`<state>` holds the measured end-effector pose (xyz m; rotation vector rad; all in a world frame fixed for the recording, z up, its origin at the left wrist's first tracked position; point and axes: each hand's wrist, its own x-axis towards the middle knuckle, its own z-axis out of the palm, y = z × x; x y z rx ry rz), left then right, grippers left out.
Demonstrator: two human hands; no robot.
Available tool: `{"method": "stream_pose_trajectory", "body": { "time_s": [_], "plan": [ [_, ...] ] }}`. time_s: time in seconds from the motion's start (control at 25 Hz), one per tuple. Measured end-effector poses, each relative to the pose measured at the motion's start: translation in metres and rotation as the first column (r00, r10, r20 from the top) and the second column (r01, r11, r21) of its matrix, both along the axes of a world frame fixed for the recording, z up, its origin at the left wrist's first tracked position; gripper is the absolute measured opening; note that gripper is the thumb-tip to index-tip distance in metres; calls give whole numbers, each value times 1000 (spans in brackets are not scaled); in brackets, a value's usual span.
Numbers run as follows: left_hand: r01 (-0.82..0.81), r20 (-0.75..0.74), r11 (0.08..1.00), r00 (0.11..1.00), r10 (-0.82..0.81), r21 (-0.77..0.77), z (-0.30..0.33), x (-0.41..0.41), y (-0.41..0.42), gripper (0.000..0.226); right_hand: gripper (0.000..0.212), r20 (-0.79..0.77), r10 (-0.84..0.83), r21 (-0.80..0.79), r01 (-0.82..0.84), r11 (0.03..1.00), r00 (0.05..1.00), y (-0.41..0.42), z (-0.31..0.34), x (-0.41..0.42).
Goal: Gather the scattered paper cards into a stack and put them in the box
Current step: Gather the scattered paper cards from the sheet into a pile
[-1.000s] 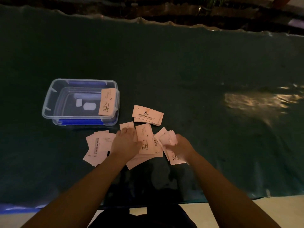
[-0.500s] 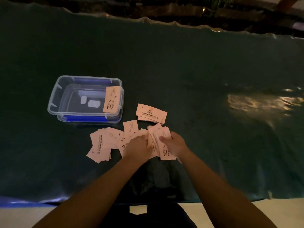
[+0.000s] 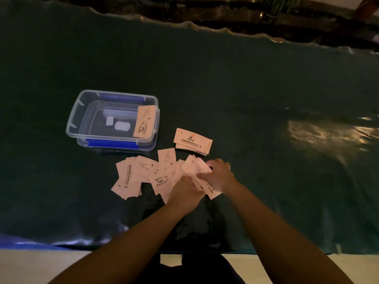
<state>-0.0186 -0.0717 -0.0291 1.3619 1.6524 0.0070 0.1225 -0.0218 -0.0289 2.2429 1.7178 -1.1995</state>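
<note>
we see the right hand [image 3: 218, 176] closed around a fanned bunch of cards [image 3: 200, 171], with the left hand [image 3: 185, 191] pressed against the bunch from the near side, its fingers curled on the paper. more loose cards [image 3: 135, 175] lie spread on the dark green table cover [image 3: 246, 89] to the left. a small stack [image 3: 192, 141] sits just beyond. the clear box [image 3: 82, 111] stands further left, one card [image 3: 144, 121] leaning inside its right wall.

A pink card [image 3: 144, 122] leaning inside the clear plastic box [image 3: 86, 111] carries a cup logo and what looks like "COFFEE"; printing on the other scattered cards [image 3: 133, 177] is too small to read.
</note>
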Motion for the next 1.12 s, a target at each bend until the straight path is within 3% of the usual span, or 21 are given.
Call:
{"method": "stream_pose_trajectory", "body": {
  "time_s": [0.08,0.2,0.28,0.48,0.8,0.96,1.12],
  "plan": [
    [-145,59,978,986,156,-150,2,1,-3,24,66,35,42,-24,-41,999,999,4,2,-1],
    [-397,126,849,878,462,-348,12,-3,-6,34,69,33,85,-64,-83,995,996,3,-1,1],
    [-448,156,804,828,538,-391,16,-3,-8,35,71,-10,67,-81,-68,994,998,-2,-2,3],
    [-575,137,637,678,722,-514,28,1,-12,8,68,-60,110,-122,-117,986,992,-11,-2,7],
    [-720,123,369,372,920,-588,32,5,-20,15,63,-39,199,-124,-203,971,979,-19,2,1],
    [-754,150,335,306,940,-565,29,2,-27,24,50,-132,141,-124,-158,980,981,-28,4,-5],
    [-729,220,419,359,907,-541,22,-12,-34,33,34,-247,60,-132,-95,987,967,-38,3,-9]
  ]
}}
